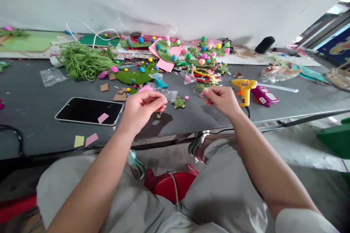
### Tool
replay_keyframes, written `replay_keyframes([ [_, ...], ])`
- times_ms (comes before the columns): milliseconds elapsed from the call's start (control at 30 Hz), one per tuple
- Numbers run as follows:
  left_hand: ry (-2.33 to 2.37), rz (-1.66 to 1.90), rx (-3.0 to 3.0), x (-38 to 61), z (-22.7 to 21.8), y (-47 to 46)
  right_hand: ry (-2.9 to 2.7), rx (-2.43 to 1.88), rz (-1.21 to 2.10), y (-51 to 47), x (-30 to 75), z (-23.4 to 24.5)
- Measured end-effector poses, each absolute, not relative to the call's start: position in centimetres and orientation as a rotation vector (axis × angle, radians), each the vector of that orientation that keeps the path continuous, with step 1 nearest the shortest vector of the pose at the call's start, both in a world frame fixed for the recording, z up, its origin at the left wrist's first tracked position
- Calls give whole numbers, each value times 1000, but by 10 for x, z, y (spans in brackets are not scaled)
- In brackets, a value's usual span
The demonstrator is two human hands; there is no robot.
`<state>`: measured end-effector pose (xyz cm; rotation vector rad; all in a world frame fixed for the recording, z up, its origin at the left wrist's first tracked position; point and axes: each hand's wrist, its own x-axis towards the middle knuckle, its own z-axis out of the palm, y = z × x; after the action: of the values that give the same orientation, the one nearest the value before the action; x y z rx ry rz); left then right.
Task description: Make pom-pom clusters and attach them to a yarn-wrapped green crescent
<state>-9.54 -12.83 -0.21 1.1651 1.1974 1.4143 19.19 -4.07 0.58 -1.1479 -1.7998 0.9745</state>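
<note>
My left hand (143, 109) is held over the table's front part, thumb and fingers pinched together. What it grips, if anything, is too small to make out; a small pale bit (159, 115) shows just below its fingertips. My right hand (221, 99) is closed too, its fingertips beside some thin green strands (201, 87); any thing inside is hidden. Between the hands lies a green fuzzy star (179, 102), with a small pink pompom (186, 98) next to it. Right of my right hand stands a yellow hot glue gun (245, 91).
A phone (87, 111) lies at left, with paper pieces near the front edge. Behind are a heap of green yarn (82, 60), leaf shapes with colourful pompoms (168, 50) and red-handled scissors (202, 77). A purple box (265, 95) sits at right.
</note>
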Motion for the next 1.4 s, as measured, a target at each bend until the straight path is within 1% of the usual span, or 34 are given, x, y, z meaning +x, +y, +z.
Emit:
replay_keyframes([
  [100,1193,1416,1169,-95,-4,-130,-1952,-1151,770,-41,197,-1],
  [233,1208,1387,1192,-92,-7,-132,-2086,-1102,644,-48,191,-18],
  [367,1227,1339,1230,-89,-8,-135,-2200,-1006,356,-52,182,-29],
  [533,1268,1321,1278,-87,-6,-138,-2317,-951,340,-55,187,-29],
  [767,1296,1282,1343,-85,-12,-142,-2327,-971,195,-65,200,-26],
  [967,1361,1264,1379,-84,-12,-142,-2400,-968,253,-74,199,-23],
  [1133,1372,1253,1376,-82,-12,-143,-2437,-1069,152,-76,200,-21],
  [1300,1379,1241,1386,-82,-13,-144,-2515,-1042,180,-78,198,-19],
  [1400,1384,1245,1395,-82,-13,-143,-2525,-1103,125,-78,199,-18],
])
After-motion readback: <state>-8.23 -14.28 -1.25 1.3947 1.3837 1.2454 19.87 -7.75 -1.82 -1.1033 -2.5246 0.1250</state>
